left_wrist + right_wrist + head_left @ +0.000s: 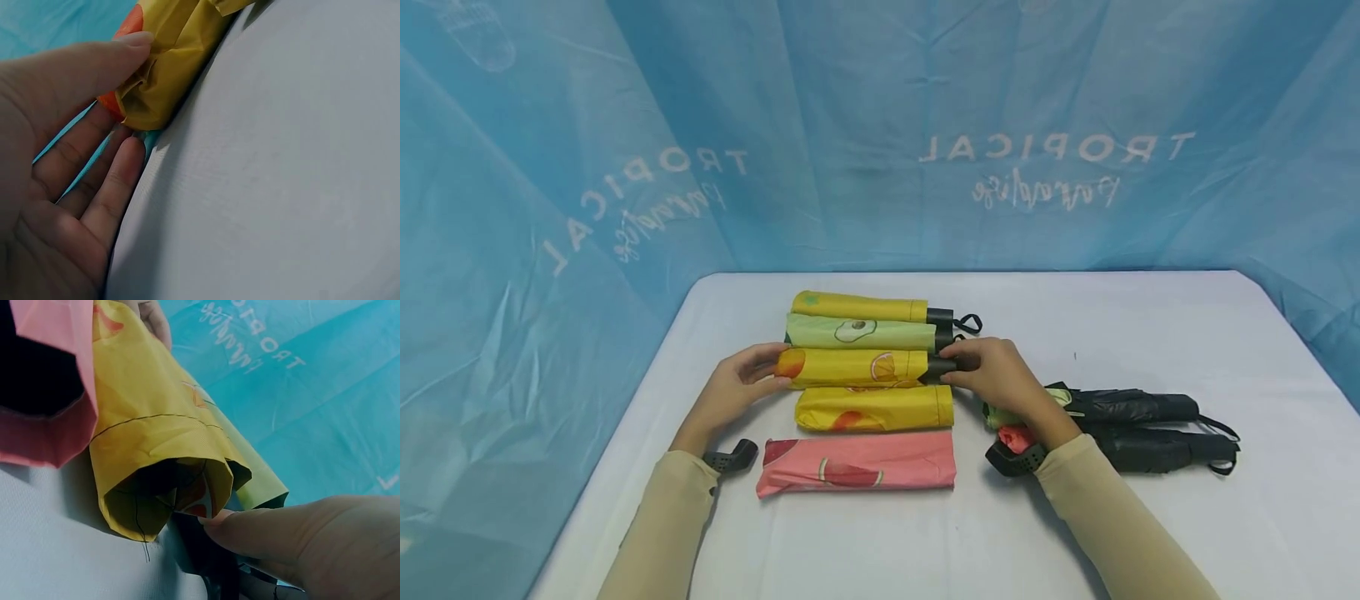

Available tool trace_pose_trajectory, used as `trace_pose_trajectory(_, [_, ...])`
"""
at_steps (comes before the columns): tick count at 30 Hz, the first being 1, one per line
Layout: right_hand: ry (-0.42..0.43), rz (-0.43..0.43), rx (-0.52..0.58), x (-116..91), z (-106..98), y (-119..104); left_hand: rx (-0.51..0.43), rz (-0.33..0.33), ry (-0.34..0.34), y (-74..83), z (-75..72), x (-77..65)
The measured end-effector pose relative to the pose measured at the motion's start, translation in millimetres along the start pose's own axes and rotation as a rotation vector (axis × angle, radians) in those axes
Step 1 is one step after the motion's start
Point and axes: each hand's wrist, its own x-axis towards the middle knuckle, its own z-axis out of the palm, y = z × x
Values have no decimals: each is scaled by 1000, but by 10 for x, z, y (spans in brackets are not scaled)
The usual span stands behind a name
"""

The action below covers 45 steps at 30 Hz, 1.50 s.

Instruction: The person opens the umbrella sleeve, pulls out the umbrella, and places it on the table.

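Observation:
A folded umbrella in a yellow sleeve with orange prints (842, 367) lies crosswise between both hands. My left hand (741, 383) pinches its left end, the thumb on the sleeve and the fingers behind it. At the other end, my right hand (996, 375) grips the black handle that sticks out of the sleeve. Just behind lies a green avocado-print sleeved umbrella (820, 331), with another yellow sleeved umbrella (865, 307) beyond it. In front is a yellow sleeve (880, 409); its open end (162, 481) shows in the right wrist view.
A pink watermelon-print sleeve (917, 462) lies nearest on the white table (850, 550). Two black folded umbrellas (1138, 406) lie at right, partly under the right forearm, one with green cloth and one with red. Blue printed curtains (865, 217) hang behind and at the sides.

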Motion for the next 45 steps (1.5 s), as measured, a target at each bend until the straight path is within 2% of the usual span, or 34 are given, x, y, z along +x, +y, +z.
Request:
trace_pose_trajectory(17, [-16,-27,-59,11,25,-1,-48,10,-61,7,63,42])
trace_pose_trajectory(22, [-30,-47,-64,5,49,3,-34,14,-63,-1,102,37])
trace_pose_trajectory(27, [-61,-62,-67,19,55,-6,-9,34,-95,54,148,89])
trace_pose_trajectory(31, [-53,-59,-70,36,51,-4,5,38,-111,104,175,127])
trace_pose_trajectory(37, [-51,-72,-54,45,47,0,15,10,-79,118,180,105])
trace_pose_trajectory(45, [-39,-78,-63,43,49,37,29,17,-66,122,192,120])
